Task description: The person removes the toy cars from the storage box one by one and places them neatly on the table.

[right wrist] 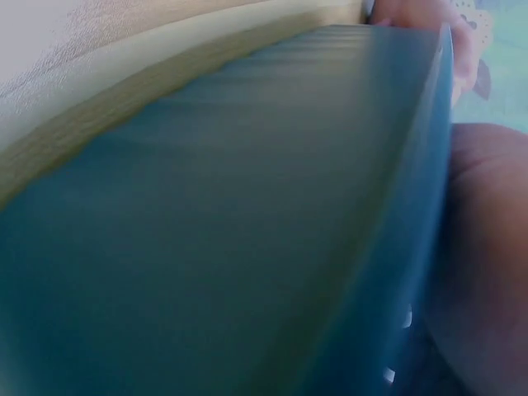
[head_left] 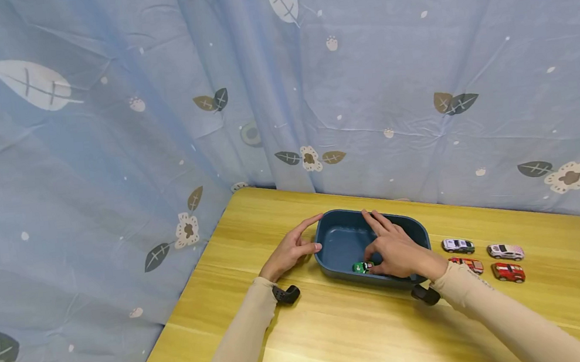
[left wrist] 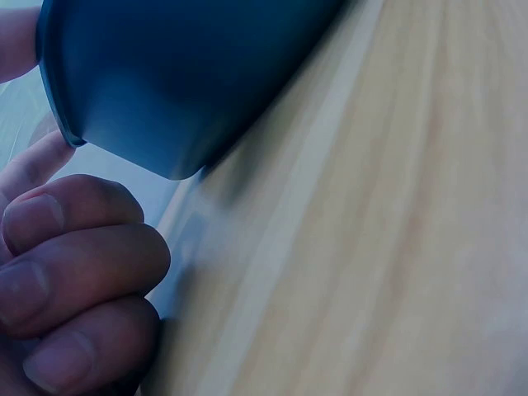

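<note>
A dark blue rectangular bin (head_left: 341,243) sits on the wooden table, its outer wall (right wrist: 206,206) filling much of the right wrist view. At its left end my left hand (head_left: 289,255) holds the rim between thumb and index finger. The other fingers (left wrist: 82,264) are curled beside the wall in the left wrist view. My right hand (head_left: 395,249) reaches over the near side into the bin. Its thumb and index finger pinch a green toy car (head_left: 360,267) near the bin's floor, partly covered by the fingers. The bin's right end is partly hidden by this hand.
Right of the bin stand a silver-white toy car (head_left: 458,246), a white and pink one (head_left: 505,251), an orange-red one (head_left: 467,265) partly behind the right forearm, and a red one (head_left: 509,272). A blue patterned curtain (head_left: 364,79) hangs behind the wooden table (head_left: 338,341).
</note>
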`<action>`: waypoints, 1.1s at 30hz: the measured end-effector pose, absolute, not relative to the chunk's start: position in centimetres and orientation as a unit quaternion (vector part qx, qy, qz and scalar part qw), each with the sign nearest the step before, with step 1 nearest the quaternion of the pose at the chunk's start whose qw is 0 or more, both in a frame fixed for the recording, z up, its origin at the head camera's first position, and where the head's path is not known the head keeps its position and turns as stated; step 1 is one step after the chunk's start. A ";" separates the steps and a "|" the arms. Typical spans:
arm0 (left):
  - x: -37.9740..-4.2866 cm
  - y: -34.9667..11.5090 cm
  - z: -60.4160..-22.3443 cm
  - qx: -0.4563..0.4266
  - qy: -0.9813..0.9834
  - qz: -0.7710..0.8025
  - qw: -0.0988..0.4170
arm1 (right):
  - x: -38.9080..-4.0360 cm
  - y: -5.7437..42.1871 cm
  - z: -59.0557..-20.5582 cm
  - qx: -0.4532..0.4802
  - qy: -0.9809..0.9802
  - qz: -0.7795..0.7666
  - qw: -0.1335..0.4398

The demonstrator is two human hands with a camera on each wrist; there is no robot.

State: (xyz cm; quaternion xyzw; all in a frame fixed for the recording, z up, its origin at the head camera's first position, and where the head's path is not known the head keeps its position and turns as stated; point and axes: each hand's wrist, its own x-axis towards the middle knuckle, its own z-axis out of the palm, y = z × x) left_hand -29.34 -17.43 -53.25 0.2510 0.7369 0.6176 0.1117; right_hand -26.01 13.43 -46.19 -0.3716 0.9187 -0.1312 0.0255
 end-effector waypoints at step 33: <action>-29.4 -17.5 -53.2 0.249 0.737 0.618 0.114 | -25.1 19.8 -38.6 -0.336 0.937 -0.082 0.051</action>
